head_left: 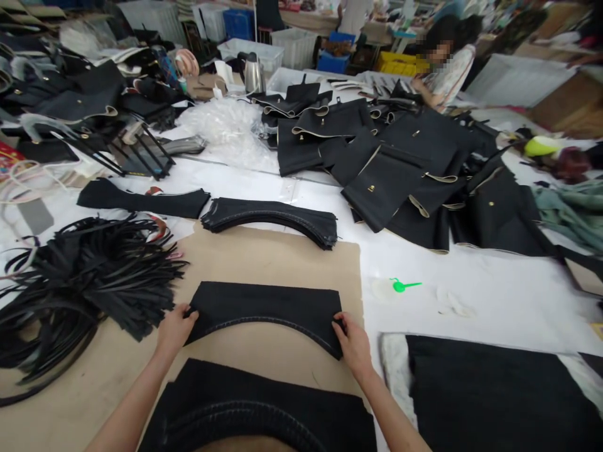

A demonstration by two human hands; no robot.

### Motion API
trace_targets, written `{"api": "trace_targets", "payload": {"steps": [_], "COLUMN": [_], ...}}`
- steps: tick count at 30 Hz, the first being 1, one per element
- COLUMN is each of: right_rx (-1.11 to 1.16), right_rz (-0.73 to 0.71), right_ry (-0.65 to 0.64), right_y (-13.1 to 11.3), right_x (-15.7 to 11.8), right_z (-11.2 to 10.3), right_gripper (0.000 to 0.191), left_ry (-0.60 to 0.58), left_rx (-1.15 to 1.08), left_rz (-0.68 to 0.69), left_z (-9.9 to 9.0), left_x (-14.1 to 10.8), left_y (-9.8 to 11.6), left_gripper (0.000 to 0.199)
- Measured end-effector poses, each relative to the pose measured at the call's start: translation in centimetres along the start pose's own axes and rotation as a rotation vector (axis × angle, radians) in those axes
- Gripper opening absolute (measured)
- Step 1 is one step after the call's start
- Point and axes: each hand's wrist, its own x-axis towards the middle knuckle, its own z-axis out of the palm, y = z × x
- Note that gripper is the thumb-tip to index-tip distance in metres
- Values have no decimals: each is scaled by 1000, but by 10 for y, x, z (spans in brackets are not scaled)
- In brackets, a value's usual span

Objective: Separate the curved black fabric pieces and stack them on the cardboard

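Note:
Between my two hands is a black fabric panel [268, 304] with a curved, stitched lower edge. My left hand [176, 326] pinches its left end, and my right hand [352, 339] pinches its right end. The panel is just above or on the brown paper [282, 370]; I cannot tell which. Nearer to me lies a stack of similar curved black panels [264, 398]. Beyond the held piece sits another neat stack of curved panels [273, 216], with a further black panel [141, 199] to its left.
Black strips [108, 270] heap at the left. Black leather-like pieces with metal fittings [391, 169] pile up at the back right. A green item [399, 286] lies on the white table, and folded black cloth [499, 395] is at lower right. A person [445, 75] works beyond.

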Motion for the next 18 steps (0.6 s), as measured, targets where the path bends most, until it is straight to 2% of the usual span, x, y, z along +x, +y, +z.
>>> {"api": "trace_targets", "payload": {"steps": [4, 8, 12, 18], "right_rx": [14, -1, -36, -62], "right_rz": [15, 36, 74, 144], "right_ry": [-4, -4, -50, -139], "right_y": [-1, 2, 5, 16], "right_x": [0, 0, 5, 9], "right_z": [0, 2, 7, 10], "right_gripper": [27, 38, 46, 45], "left_ry": [14, 35, 72, 74], "left_rx": [24, 16, 5, -34], "left_rz": [-20, -28, -86, -139], "left_z": [-3, -6, -6, -10], "left_x": [-4, -11, -11, -17], "left_y": [8, 14, 16, 18], "left_gripper": [31, 21, 21, 22]}}
